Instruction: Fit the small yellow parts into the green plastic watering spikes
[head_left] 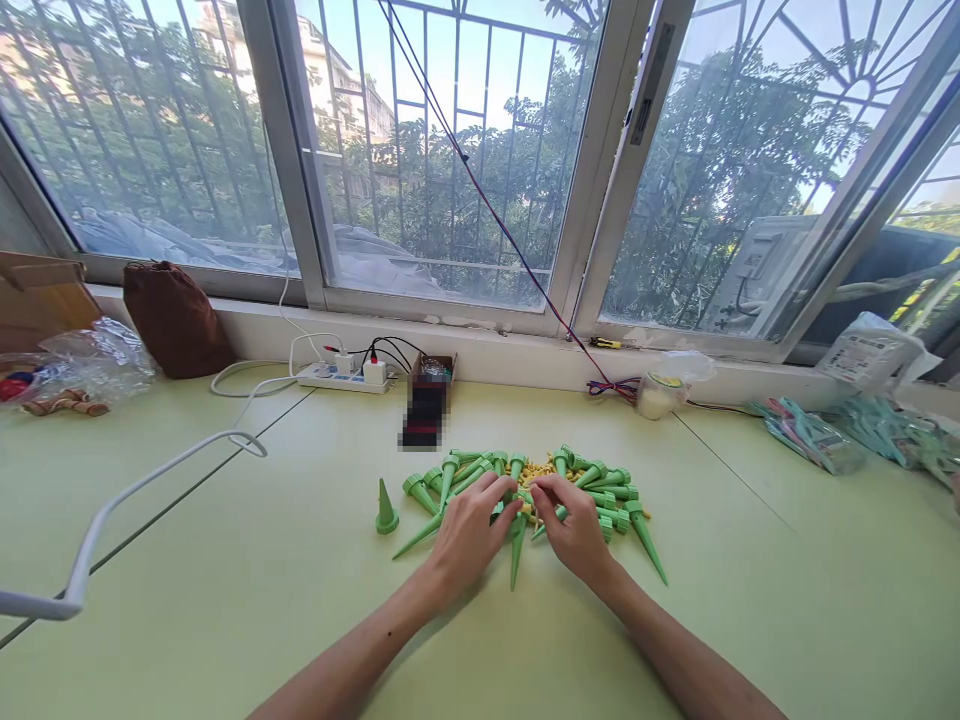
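Observation:
Many green plastic spikes (651,550), long cones with ribbed caps, lie heaped on the table around a pile of small yellow pieces (541,470). My left hand (472,530) is over the left part of the heap, thumb and fingertips drawn together; whatever they pinch is hidden. Facing it, my right hand (576,528) is closed in a pinch, with a thin pale-yellow bit by its fingertips too small to name. One green spike (517,555) points toward me below the fingertips. Left of the heap, another green spike (385,508) stands upright on its cap.
A white tube arm (150,495) reaches in from the left. Behind the heap are a power strip (345,376), a small box (439,375) and a jar (660,395). A brown bag (176,320) stands at back left; bagged teal items (810,435) lie at right.

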